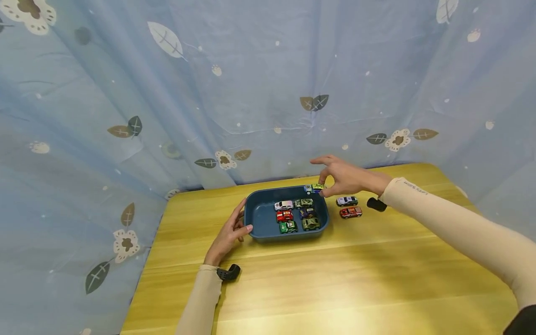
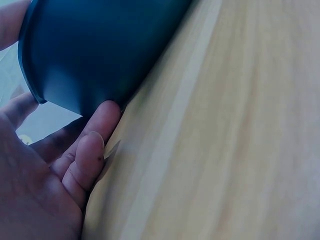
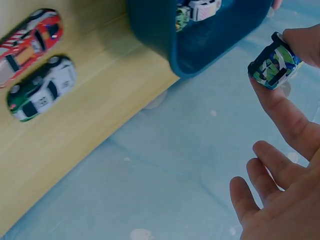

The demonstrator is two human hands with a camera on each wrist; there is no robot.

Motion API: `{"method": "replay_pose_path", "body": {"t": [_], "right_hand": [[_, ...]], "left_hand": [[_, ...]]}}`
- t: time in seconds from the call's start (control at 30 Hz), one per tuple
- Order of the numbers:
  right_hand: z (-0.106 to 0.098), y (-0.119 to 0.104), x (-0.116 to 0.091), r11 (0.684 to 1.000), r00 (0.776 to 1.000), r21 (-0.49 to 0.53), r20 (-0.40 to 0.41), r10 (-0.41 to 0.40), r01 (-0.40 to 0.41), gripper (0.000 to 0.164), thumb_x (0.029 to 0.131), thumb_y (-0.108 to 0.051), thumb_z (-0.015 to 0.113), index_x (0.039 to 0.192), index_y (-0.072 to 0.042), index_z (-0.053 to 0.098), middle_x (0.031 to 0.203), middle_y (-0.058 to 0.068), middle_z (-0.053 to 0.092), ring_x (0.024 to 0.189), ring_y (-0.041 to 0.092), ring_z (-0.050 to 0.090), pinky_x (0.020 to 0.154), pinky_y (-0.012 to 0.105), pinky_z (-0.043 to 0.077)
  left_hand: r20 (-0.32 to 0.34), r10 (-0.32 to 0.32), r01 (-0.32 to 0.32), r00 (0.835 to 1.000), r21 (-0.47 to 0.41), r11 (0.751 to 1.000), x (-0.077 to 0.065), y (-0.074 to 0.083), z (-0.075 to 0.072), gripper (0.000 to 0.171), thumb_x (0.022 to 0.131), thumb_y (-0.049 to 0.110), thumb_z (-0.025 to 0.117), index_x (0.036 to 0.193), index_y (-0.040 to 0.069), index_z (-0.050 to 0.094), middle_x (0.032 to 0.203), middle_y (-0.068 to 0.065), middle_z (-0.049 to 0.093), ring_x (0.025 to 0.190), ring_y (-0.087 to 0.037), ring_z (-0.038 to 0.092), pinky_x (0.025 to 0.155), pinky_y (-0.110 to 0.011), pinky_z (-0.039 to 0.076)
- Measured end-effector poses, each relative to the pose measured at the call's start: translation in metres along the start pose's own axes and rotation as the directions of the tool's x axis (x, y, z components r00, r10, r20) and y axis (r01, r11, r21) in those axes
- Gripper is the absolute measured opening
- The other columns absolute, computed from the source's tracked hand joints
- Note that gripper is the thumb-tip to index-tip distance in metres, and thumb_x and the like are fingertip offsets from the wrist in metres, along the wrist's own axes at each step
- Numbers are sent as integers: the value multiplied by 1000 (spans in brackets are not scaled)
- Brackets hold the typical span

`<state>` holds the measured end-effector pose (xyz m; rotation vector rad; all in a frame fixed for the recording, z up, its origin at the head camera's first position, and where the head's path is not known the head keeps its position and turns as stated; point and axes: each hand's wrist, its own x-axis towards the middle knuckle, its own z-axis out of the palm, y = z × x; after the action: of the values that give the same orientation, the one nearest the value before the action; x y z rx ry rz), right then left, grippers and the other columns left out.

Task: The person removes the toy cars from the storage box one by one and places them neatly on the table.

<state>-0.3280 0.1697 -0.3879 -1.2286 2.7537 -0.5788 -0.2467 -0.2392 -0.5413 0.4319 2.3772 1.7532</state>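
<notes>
At the far right corner of a dark blue tray (image 1: pixel 263 221), pinches a blue-and-yellow toy car (image 1: pixel 313 188) between the thumb and index finger of the right hand (image 1: pixel 341 177), with the other three fingers held away from it. Holds the car near the far rim in the head view, apart from the tray in the right wrist view. At the opposite end, grips the tray with the left hand (image 1: pixel 228 236), with the thumb at the near left corner of the rim and fingers against the outer wall. Inside the tray, in two files from far to near: on the left, a white car (image 1: pixel 284 205), a red car (image 1: pixel 284 216) and a green car (image 1: pixel 288 227); on the right, a camouflage car (image 1: pixel 303 203), a dark purple car (image 1: pixel 307 213) and an olive car (image 1: pixel 311 224). Just beyond the right end of the tray, side by side on the yellow wooden table (image 1: pixel 301 288): a white-and-green car (image 1: pixel 346 201) on the far side and a second red car (image 1: pixel 351 212) on the near side. Along both arms, pale sleeves (image 1: pixel 452 211). Behind the far table edge, a blue curtain (image 1: pixel 251 70) printed with leaves and flowers.
</notes>
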Motion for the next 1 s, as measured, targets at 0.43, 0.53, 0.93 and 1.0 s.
{"method": "replay_pose_path", "body": {"t": [0.43, 0.53, 0.93, 1.0], "right_hand": [[8, 34, -56, 997, 996, -4, -55, 71, -71, 9, 81, -23, 87, 88, -20, 82, 160, 20, 50, 150, 49, 38, 112, 70, 39], [13, 49, -78, 996, 993, -22, -78, 86, -88, 11, 77, -21, 89, 86, -21, 82, 156, 22, 54, 144, 52, 44, 110, 71, 41], [49, 73, -135, 993, 989, 12, -85, 119, -119, 24, 66, -22, 98, 82, -31, 82, 152, 26, 56, 137, 54, 47, 107, 76, 41], [54, 72, -135, 994, 990, 18, -91, 107, -106, 24, 66, -23, 98, 82, -31, 82, 151, 26, 57, 136, 54, 48, 107, 76, 42]], "left_hand": [[13, 7, -6, 1000, -22, 1000, 1, 0, -3, 83, 105, 22, 66, 170, 41, 19, 163, -19, 42, 90, -22, 56, 69, -30, 49], [14, 8, -8, 1000, -21, 1000, 3, 0, -2, 82, 105, 22, 66, 171, 40, 19, 164, -20, 40, 90, -21, 56, 69, -30, 49], [24, 9, -8, 1000, -41, 999, 1, 1, -3, 83, 104, 20, 66, 171, 37, 20, 163, -22, 41, 89, -19, 56, 68, -29, 49], [23, 7, -6, 1000, -44, 999, 1, 1, -3, 83, 104, 20, 65, 171, 38, 20, 163, -22, 41, 90, -19, 56, 68, -29, 49]]}}
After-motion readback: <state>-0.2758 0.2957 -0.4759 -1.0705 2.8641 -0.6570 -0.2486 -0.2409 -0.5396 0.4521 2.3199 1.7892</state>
